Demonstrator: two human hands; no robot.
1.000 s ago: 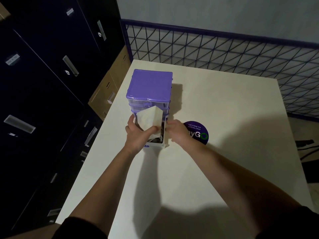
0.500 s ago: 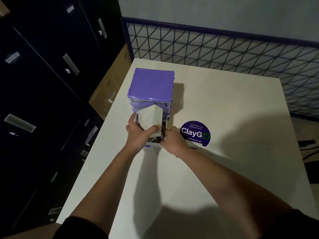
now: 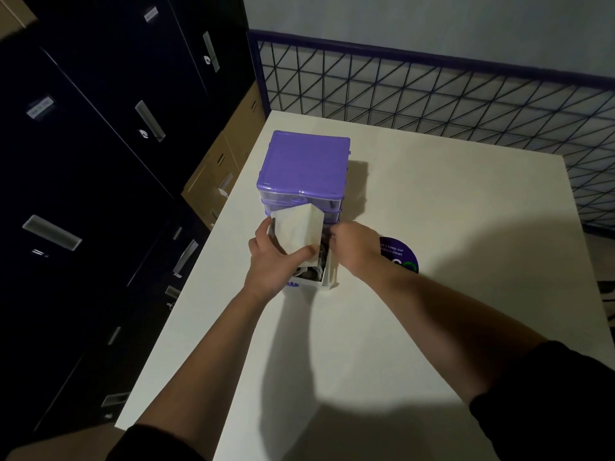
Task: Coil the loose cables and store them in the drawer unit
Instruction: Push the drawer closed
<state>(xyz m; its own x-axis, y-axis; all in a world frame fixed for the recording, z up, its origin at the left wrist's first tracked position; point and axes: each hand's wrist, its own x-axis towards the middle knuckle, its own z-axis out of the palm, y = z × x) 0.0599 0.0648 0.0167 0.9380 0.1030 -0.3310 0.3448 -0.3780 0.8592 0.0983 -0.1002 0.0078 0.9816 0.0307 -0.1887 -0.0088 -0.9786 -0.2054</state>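
Purple-topped drawer unit (image 3: pixel 307 161), its bottom drawer (image 3: pixel 327 277) pulled out: cables (image 3: pixel 312 269) being stowed.
Left hand (image 3: pixel 271 261) grasps a pale paper-like pouch (image 3: pixel 298 231) over the drawer; right hand (image 3: pixel 352 247), at 3 o'clock on the tabletop (image 3: pixel 432 294), curls at the cables, grip unclear. Next, probably tuck everything below the rim and close.

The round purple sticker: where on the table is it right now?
In the head view, the round purple sticker lies flat on the white table, right of the drawer unit, partly hidden by the right hand.
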